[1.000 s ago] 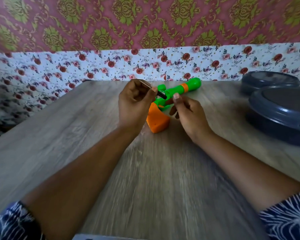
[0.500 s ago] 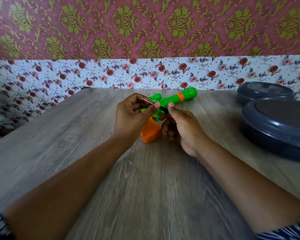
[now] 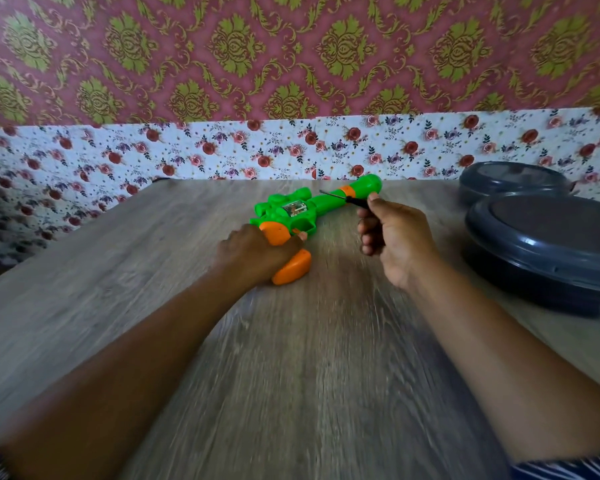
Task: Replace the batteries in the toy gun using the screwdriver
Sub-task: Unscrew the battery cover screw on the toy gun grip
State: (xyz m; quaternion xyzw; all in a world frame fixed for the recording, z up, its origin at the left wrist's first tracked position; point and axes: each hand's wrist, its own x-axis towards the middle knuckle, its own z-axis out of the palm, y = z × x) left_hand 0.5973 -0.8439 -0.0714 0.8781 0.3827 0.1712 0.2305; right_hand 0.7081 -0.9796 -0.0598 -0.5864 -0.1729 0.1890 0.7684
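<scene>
While our right hand [image 3: 394,237] curls its fingers around the screwdriver [image 3: 340,196], tip pointing left over the barrel, our left hand [image 3: 253,254] grips the toy gun [image 3: 312,209] by its orange handle, flat on the wooden table [image 3: 291,375]; two grey lidded containers [image 3: 548,244] crowd the right edge.

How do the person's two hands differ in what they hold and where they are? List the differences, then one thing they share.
1. The left hand grips the toy gun's orange handle; the right hand holds the screwdriver.
2. The left hand sits low on the table; the right hand is raised beside the gun's barrel, not touching the gun.

Shared: both have their fingers curled round something.
</scene>
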